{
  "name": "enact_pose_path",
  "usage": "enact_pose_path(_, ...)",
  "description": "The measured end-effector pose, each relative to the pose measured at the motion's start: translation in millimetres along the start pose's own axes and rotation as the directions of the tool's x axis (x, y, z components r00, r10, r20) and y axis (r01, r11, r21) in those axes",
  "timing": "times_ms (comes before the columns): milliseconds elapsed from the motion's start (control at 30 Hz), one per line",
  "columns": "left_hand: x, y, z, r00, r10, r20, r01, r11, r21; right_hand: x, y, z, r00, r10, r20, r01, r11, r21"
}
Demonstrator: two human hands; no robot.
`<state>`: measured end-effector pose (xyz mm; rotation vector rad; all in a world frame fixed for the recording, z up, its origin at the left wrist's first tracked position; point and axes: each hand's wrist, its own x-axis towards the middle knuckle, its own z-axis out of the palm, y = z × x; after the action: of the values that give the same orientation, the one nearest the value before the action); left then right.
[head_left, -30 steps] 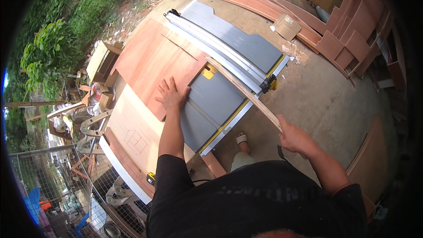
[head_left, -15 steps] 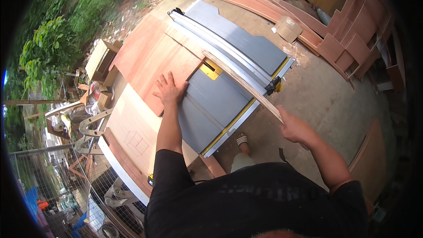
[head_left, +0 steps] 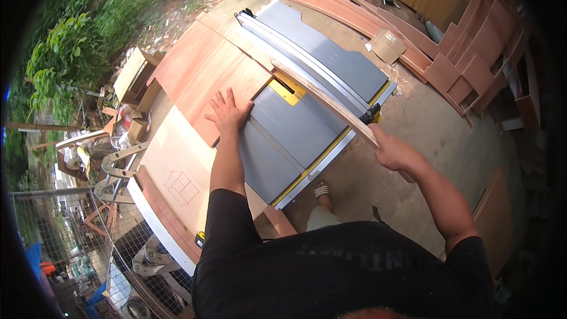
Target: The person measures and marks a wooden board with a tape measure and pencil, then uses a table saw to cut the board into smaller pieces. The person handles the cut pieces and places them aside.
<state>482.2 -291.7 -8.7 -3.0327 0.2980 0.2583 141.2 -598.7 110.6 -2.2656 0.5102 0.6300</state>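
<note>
My left hand (head_left: 228, 112) lies flat with spread fingers on a reddish plywood sheet (head_left: 207, 77), close to the sheet's near right edge. That sheet rests partly on the grey top of a table saw (head_left: 289, 136). My right hand (head_left: 394, 149) is closed around the near end of a long, narrow plywood strip (head_left: 331, 109). The strip runs from my hand across the saw table, beside the yellow insert plate (head_left: 286, 92), and its far end reaches the sheet. A silver rip fence (head_left: 307, 62) lies along the strip's right side.
A pale plywood board (head_left: 171, 159) with red pencil lines adjoins the saw at left. Folding ladder hinges (head_left: 115, 168) and a wire mesh fence (head_left: 65, 230) stand further left. A cardboard box (head_left: 387, 46) and piled plywood offcuts (head_left: 460, 77) lie at the far right.
The view has shifted slightly. My right hand still grips the strip and my left hand stays flat on the sheet; both hands are otherwise nearly as before.
</note>
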Motion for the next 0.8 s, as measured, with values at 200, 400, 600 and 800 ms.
enact_pose_path(200,8.8,-4.6,1.1,1.000,-0.002,0.011,0.002,1.000,-0.006,22.4,-8.3,-5.7,0.987,-0.125,-0.099,0.117,0.990,-0.079)
enact_pose_path(400,13.1,-8.3,-7.1,1.000,-0.015,0.023,0.015,1.000,0.000,40.8,-44.6,-32.0,1.000,-0.013,0.011,0.015,0.990,-0.141)
enact_pose_path(600,17.9,-9.4,-12.2,0.999,-0.008,0.047,0.008,1.000,0.003,64.1,-85.1,-52.7,0.999,0.024,0.024,-0.018,0.975,-0.224)
enact_pose_path(800,19.9,-13.0,-8.1,1.000,0.009,-0.004,-0.009,1.000,-0.007,81.6,-108.2,-72.6,0.994,0.081,0.076,-0.067,0.984,-0.163)
